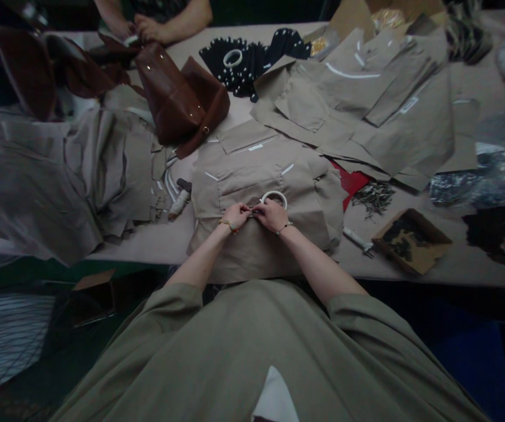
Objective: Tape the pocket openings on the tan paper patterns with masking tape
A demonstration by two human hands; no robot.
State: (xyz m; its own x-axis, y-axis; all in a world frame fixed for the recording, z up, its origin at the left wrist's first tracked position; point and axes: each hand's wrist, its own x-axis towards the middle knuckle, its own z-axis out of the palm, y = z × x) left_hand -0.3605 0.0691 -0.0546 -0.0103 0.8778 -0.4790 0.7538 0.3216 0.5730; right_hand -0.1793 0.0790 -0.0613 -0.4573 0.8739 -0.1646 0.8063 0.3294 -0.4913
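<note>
From where I stand, the left grip (pixel 236 217) and the right grip (pixel 273 215) meet almost fingertip to fingertip, each pinching at a small dark piece (pixel 256 211) between them, too tiny for me to name. Directly beneath both lies a stack of beige cloth (pixel 234 181), spread on the bench (pixel 173 237). A pale tape ring (pixel 284 198) sits against the right grip, on its far side; I can't tell whether any finger goes through it.

Just beyond the stack's edge, left of the left grip, a whitish spool (pixel 179 204) lies aslant. Out to the right of the right grip are white-handled snips (pixel 356 238), and further along, a shallow cardboard box (pixel 437 252) of dark bits. A red piece (pixel 352 180) shows past the cloth, ahead and rightward of the right grip. Well ahead of the left grip, a brown leather bag (pixel 168 97) slumps near a co-worker's hands (pixel 151 28).
</note>
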